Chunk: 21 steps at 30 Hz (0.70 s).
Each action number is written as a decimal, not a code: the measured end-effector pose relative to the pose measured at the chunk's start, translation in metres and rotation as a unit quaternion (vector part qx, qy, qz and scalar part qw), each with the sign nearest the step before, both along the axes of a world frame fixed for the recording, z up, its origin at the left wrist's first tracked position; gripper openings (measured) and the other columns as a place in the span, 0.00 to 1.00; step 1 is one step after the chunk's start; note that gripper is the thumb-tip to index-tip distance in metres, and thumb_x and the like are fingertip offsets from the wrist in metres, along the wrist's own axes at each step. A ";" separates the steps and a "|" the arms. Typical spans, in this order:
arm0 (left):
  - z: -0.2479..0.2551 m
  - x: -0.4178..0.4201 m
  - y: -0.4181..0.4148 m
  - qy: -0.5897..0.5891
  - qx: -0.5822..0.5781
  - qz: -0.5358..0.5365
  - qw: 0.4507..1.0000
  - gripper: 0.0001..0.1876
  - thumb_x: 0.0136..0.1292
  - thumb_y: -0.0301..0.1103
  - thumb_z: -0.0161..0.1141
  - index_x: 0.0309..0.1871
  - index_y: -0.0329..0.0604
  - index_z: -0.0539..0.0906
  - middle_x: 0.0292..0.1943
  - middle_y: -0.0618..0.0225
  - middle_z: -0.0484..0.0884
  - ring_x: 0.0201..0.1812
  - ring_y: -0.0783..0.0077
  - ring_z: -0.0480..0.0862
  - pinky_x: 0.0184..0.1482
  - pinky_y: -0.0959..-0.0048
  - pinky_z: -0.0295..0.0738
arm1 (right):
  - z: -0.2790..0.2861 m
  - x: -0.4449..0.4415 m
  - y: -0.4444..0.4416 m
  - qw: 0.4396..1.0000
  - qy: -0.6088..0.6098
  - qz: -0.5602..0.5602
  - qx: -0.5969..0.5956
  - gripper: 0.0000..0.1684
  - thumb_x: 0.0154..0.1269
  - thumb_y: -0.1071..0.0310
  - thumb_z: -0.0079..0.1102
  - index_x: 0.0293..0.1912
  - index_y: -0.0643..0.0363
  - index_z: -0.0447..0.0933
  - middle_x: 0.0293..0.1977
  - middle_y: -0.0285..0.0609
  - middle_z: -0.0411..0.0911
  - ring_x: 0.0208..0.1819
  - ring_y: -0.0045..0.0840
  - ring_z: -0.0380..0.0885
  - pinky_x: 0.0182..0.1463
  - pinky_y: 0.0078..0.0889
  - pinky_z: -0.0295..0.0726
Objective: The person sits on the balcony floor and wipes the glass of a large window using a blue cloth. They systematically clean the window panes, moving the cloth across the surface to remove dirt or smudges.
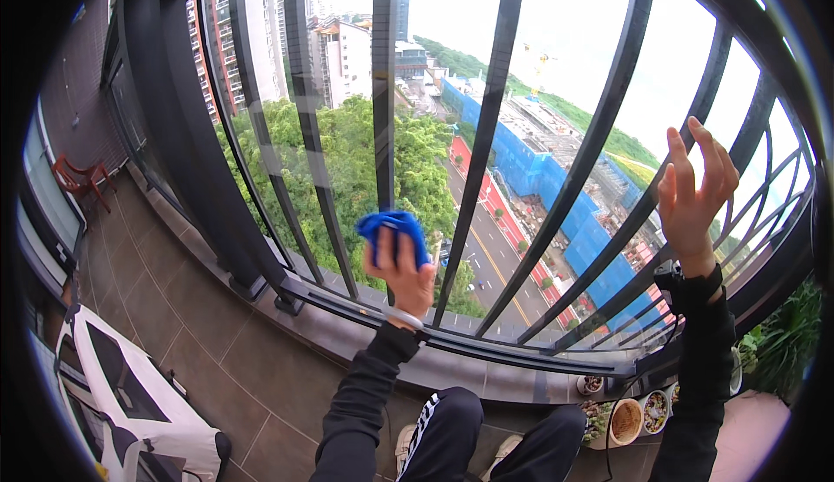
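My left hand (pixel 402 273) presses a folded blue cloth (pixel 393 228) flat against the glass pane (pixel 423 176) low in the middle of the view, in front of a dark upright bar. A pale band circles that wrist. On the right, my right hand (pixel 697 189) is raised in front of the dark bars, fingers apart and slightly bent, holding nothing; whether it touches the glass I cannot tell. A small black device (pixel 669 283) with a cable sits at the right wrist. The dark window frame's bottom rail (pixel 521 352) runs beneath both hands.
Potted plants (pixel 625 422) stand on the floor at lower right, beside leafy greenery (pixel 791 326). A white and black fabric-covered item (pixel 130 378) is at lower left, with a reddish-brown chair (pixel 85 179) farther back. A thick dark post (pixel 189 137) rises left of the pane. A cable hangs near the pots.
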<state>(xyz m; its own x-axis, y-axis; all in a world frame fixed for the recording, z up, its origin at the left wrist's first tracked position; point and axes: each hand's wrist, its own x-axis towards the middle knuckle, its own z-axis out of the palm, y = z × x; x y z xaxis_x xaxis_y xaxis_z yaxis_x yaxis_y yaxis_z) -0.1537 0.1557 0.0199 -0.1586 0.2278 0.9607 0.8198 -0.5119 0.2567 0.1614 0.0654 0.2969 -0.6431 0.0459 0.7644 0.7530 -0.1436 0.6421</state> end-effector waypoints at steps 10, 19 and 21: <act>-0.103 -0.015 -0.003 0.404 -0.018 -0.086 0.911 0.24 0.65 0.44 0.61 0.65 0.81 0.75 0.68 0.83 0.66 0.63 0.63 0.65 0.64 0.61 0.61 | 0.003 -0.011 0.000 0.999 0.006 0.042 -0.018 0.25 0.53 0.76 0.63 0.53 0.53 0.77 0.60 0.39 0.73 0.60 0.30 0.66 0.52 0.33 0.65; 0.119 0.081 -0.017 0.092 0.111 -0.034 0.989 0.25 0.76 0.50 0.45 0.69 0.48 0.70 0.70 0.63 0.66 0.67 0.55 0.62 0.67 0.51 0.54 | 0.004 -0.004 -0.005 0.999 0.015 0.030 0.007 0.15 0.60 0.68 0.65 0.47 0.47 0.77 0.57 0.34 0.74 0.56 0.24 0.69 0.48 0.27 0.65; 0.102 0.115 -0.040 0.220 0.134 -0.063 0.964 0.24 0.73 0.48 0.50 0.70 0.62 0.70 0.68 0.77 0.70 0.64 0.63 0.66 0.66 0.57 0.57 | 0.003 -0.012 -0.002 0.999 0.021 0.036 -0.003 0.14 0.62 0.67 0.63 0.48 0.48 0.77 0.57 0.35 0.74 0.56 0.24 0.69 0.47 0.27 0.66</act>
<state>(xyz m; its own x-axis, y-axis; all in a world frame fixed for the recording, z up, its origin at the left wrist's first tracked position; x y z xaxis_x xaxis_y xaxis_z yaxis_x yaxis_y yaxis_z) -0.0386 0.1157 0.1221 0.2911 -0.0473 0.9555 0.7465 -0.6135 -0.2578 0.1496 0.0636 0.2999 -0.6119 0.0050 0.7909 0.7878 -0.0846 0.6101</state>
